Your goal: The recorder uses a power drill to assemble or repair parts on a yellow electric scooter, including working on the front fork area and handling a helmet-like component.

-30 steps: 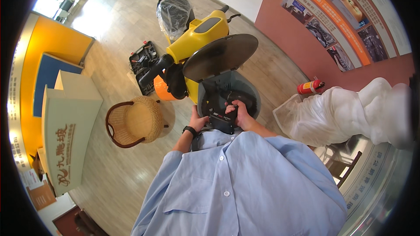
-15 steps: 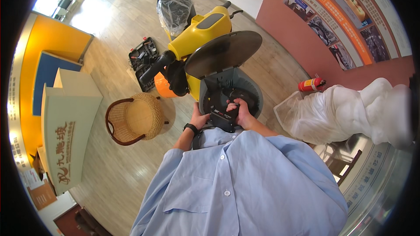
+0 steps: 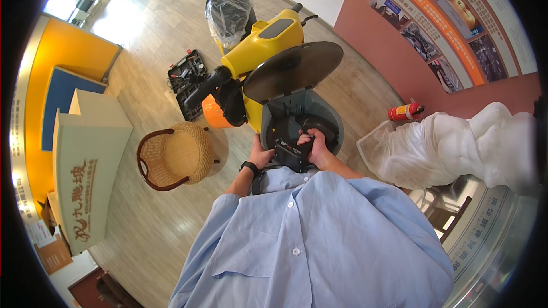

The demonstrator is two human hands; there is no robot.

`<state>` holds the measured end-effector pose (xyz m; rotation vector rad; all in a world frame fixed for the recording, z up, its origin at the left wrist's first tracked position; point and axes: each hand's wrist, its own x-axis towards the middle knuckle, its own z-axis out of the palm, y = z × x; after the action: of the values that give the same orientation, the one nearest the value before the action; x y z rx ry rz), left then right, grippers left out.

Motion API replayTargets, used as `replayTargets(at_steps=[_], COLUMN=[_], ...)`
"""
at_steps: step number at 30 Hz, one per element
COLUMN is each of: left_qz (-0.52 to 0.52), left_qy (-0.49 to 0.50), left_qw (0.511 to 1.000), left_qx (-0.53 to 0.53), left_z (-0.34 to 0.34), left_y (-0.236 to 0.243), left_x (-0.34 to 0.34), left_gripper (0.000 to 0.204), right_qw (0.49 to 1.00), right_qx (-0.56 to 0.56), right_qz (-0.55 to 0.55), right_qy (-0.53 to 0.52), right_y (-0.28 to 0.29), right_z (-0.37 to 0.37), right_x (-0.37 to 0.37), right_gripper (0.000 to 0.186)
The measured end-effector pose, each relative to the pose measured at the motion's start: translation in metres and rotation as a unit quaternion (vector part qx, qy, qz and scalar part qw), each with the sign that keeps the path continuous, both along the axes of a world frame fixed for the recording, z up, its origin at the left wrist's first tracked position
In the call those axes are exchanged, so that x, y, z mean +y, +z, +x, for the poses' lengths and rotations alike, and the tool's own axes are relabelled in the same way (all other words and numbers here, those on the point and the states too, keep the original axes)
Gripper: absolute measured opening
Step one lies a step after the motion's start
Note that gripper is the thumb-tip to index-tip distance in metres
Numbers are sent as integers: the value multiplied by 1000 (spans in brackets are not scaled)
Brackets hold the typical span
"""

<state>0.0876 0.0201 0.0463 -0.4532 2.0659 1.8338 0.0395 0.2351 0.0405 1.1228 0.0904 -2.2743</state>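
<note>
A yellow machine stands before me with its dark round lid tilted up, above a deep grey bin-shaped body. Inside the near part of that body is a black box, with dark parts behind it. My right hand reaches in over the right side, its fingers curled at the box's upper right; a handle there, if any, is hidden. My left hand, with a dark watch on its wrist, grips the left rim, thumb toward the box.
A wicker chair stands to the left, with an orange bucket-like thing and an open black tool case beyond. At right are a red fire extinguisher and a white figure wrapped in plastic. A pale counter is at far left.
</note>
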Motion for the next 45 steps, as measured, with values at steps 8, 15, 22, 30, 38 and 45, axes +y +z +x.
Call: replayTargets(at_steps=[8,15,22,30,38,45], left_qz=[9,1,1,-16,-10,-14], left_qy=[2,5,7,0,4,5], left_qw=[1000,1000,1000,1000,1000,1000], left_qx=[-24,10,-8,0,7,18], left_z=[1,3,3,2,3,4], left_y=[-1,-12,-22,-23,-22,-31], left_x=[-1,-6,-9,-10,-8,-9], left_gripper=[61,64,65,65,64,64], right_qw=[1000,1000,999,1000,1000,999], right_qx=[-1,-1,-6,1,-10,4], right_qz=[2,25,32,14,20,27], right_qy=[-9,-19,-23,-18,-18,-17], right_y=[3,4,7,3,1,2], right_z=[2,3,3,-1,0,1], right_x=[-6,-15,-15,-13,-12,-11], right_gripper=[20,20,17,18,15,16])
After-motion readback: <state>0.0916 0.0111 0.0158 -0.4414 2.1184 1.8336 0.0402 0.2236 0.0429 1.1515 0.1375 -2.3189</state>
